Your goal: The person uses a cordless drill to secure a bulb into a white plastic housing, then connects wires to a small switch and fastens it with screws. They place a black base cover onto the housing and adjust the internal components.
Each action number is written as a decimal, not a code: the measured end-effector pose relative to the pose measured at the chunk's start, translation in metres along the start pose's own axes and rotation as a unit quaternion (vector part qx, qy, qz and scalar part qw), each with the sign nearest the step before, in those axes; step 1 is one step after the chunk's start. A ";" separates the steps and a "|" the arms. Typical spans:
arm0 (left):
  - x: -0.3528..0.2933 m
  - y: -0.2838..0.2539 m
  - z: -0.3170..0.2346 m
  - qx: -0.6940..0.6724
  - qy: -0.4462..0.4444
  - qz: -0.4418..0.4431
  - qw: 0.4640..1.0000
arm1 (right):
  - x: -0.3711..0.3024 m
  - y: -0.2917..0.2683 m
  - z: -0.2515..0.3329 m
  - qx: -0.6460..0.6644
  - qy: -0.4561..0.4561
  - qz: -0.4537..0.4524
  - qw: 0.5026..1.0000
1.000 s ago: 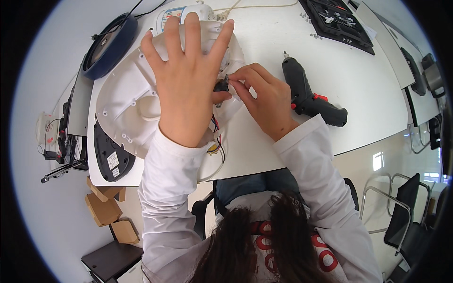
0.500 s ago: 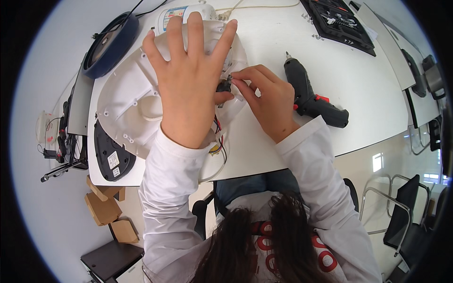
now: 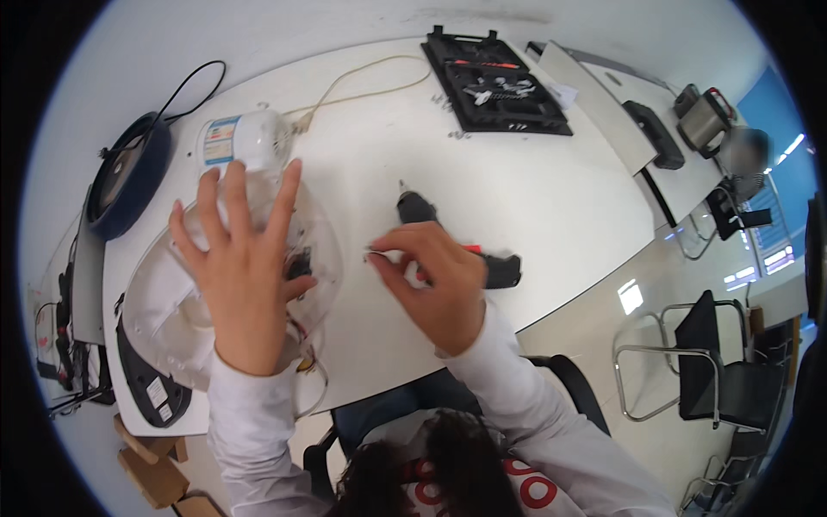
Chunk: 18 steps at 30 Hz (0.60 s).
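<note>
White shell (image 3: 155, 297) under left hand (image 3: 245, 280), small piece (image 3: 370, 251) between right fingers (image 3: 403, 238).

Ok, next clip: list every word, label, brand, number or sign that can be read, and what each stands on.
Blue-and-white label on the white rounded unit: print too small to read.
Two pale stickers on the black base: too small to read.
Large red characters on the person's white top: partly hidden by hair; not transcribed.

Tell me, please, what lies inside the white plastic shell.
The white plastic shell holds a small black part; whatever lies beneath the left hand is covered and cannot be seen.
</note>
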<state>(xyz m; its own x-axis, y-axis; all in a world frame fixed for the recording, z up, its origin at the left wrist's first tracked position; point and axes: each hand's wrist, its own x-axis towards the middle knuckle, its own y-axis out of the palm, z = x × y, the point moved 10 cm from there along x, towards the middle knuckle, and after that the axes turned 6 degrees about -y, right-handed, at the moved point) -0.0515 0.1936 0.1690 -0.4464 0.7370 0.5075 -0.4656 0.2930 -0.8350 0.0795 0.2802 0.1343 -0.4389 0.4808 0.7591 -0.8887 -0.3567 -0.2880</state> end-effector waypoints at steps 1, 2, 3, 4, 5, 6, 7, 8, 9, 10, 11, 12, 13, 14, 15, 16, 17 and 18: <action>0.000 0.003 0.000 0.008 -0.007 0.004 1.000 | 0.001 -0.020 -0.009 -0.038 0.015 -0.015 0.999; 0.002 0.002 -0.004 0.001 -0.005 -0.001 1.000 | 0.000 -0.045 -0.027 -0.079 0.049 -0.044 0.995; 0.001 0.001 -0.004 0.004 -0.009 -0.002 1.000 | 0.007 -0.067 -0.042 -0.142 0.065 -0.036 0.987; 0.001 0.000 -0.003 0.006 -0.011 -0.003 1.000 | 0.008 -0.086 -0.072 -0.123 0.142 -0.013 0.982; 0.002 -0.002 -0.002 -0.001 -0.013 -0.004 1.000 | 0.006 -0.110 -0.103 -0.111 0.172 -0.012 0.979; 0.003 -0.004 -0.001 -0.004 -0.014 -0.005 1.000 | 0.007 -0.129 -0.130 -0.100 0.202 -0.013 0.974; 0.004 -0.003 -0.002 -0.011 -0.015 -0.005 1.000 | 0.007 -0.145 -0.156 -0.138 0.232 0.001 0.963; 0.004 -0.004 -0.003 -0.017 -0.015 -0.008 1.000 | 0.006 -0.163 -0.181 -0.148 0.239 -0.009 0.960; 0.005 -0.004 -0.004 -0.022 -0.015 -0.009 1.000 | 0.006 -0.174 -0.205 -0.166 0.238 -0.013 0.957; 0.006 -0.004 -0.005 -0.026 -0.013 -0.011 1.000 | 0.006 -0.184 -0.227 -0.185 0.237 -0.018 0.954; 0.007 -0.003 -0.004 -0.019 -0.018 -0.005 1.000 | 0.011 -0.184 -0.239 -0.198 0.237 -0.022 0.951; 0.007 -0.002 -0.003 -0.014 -0.022 0.001 1.000 | 0.014 -0.185 -0.251 -0.199 0.242 -0.030 0.949; 0.008 -0.001 -0.004 -0.009 -0.026 0.007 1.000 | 0.017 -0.187 -0.259 -0.205 0.233 -0.041 0.950; 0.009 0.000 -0.003 -0.006 -0.031 0.012 0.999 | 0.023 -0.186 -0.265 -0.211 0.222 -0.054 0.951; 0.009 0.001 -0.003 -0.004 -0.035 0.016 0.999 | 0.031 -0.186 -0.269 -0.218 0.210 -0.066 0.951; 0.010 0.001 -0.004 -0.003 -0.039 0.020 0.999 | 0.036 -0.187 -0.270 -0.218 0.192 -0.081 0.953; 0.009 -0.001 0.000 0.008 -0.052 0.029 0.998 | 0.046 -0.177 -0.266 -0.209 0.169 -0.093 0.959; 0.009 0.001 0.000 0.010 -0.058 0.040 0.997 | 0.055 -0.176 -0.264 -0.208 0.150 -0.107 0.961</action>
<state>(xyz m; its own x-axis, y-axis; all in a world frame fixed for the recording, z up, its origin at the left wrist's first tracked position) -0.0562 0.2011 0.1726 -0.5682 0.6811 0.4618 -0.4401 0.2226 -0.8699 0.1769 0.5812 0.0725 -0.2028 0.7394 0.6420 -0.9117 0.0967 -0.3994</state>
